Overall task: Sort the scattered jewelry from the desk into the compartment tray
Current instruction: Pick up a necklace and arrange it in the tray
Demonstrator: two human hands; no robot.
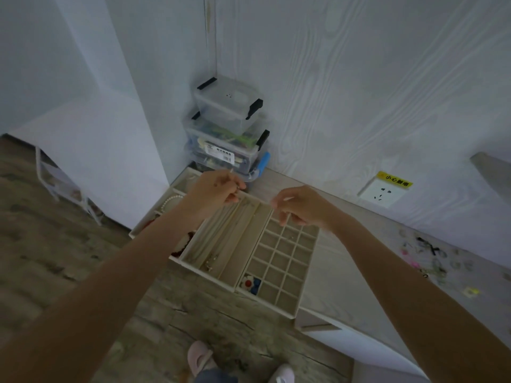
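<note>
While your two hands hang over the far end of the compartment tray [279,261], you've got something thin strung between them. Your left hand [218,189] has its fingers curled in a pinch on a fine chain [255,197]; your right hand [300,207] pinches the other end, fingertips closed tight. It reads as a necklace, though it's too fine to be sure.

Progress check: the tray already holds a fair bit. A pearl strand [171,203] sits in a section at ten o'clock, something dark red [184,246] lies along the left side, small metal pieces [211,262] rest in a long slot, and a flower-shaped piece [248,283] fills a square cell at six o'clock. Most of the small grid cells look bare.

Plenty left, though: out at three o'clock on the desk [345,286], well apart from the tray, a scatter of jewelry [434,258] is unsorted. I'd call this partway, with the chain likely headed for a long slot.
</note>
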